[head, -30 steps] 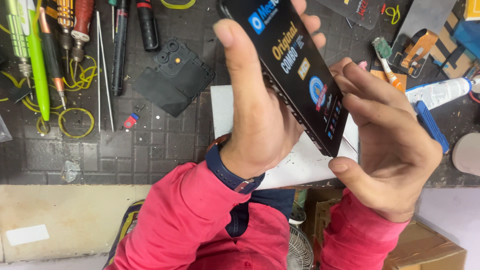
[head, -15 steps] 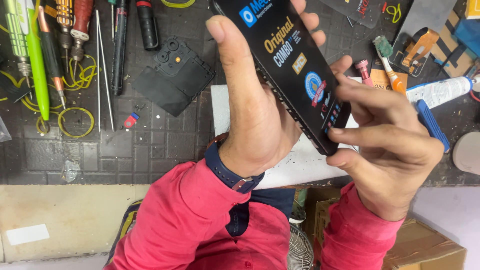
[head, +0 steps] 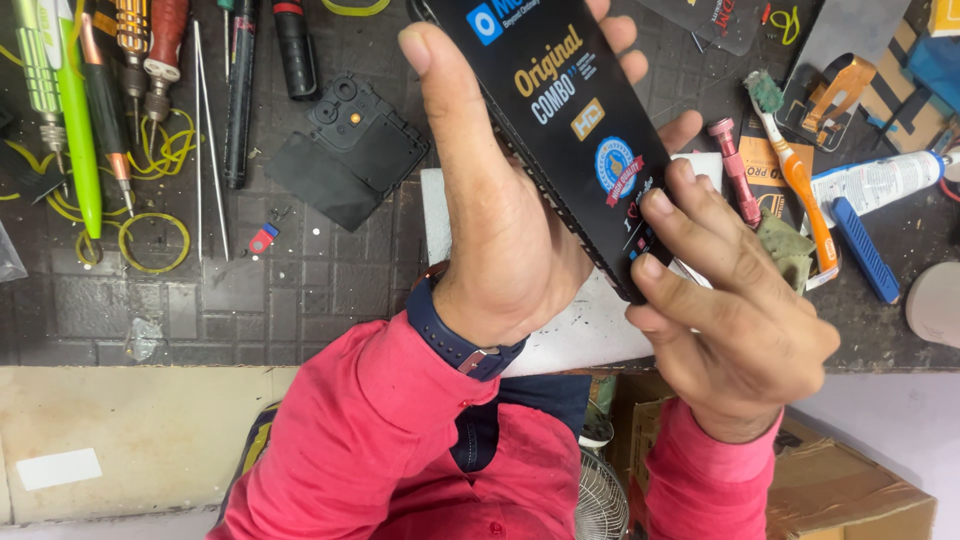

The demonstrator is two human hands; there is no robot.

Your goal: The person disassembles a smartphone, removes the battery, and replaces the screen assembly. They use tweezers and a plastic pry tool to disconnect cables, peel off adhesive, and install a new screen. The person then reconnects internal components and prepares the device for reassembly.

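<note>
So the long black box (head: 560,130) is up off the dark work mat (head: 330,290), tilted, held over a white sheet (head: 585,335); left hand (head: 510,220) is clamped round it, thumb along the near edge, fingertips poking out past the far edge; right hand (head: 735,320) pinches the lower corner, fingers pressed on its printed face, thumb under it; a black phone back cover (head: 350,150) lies just left, toothbrush (head: 800,170) and white tube (head: 875,180) off right.
</note>
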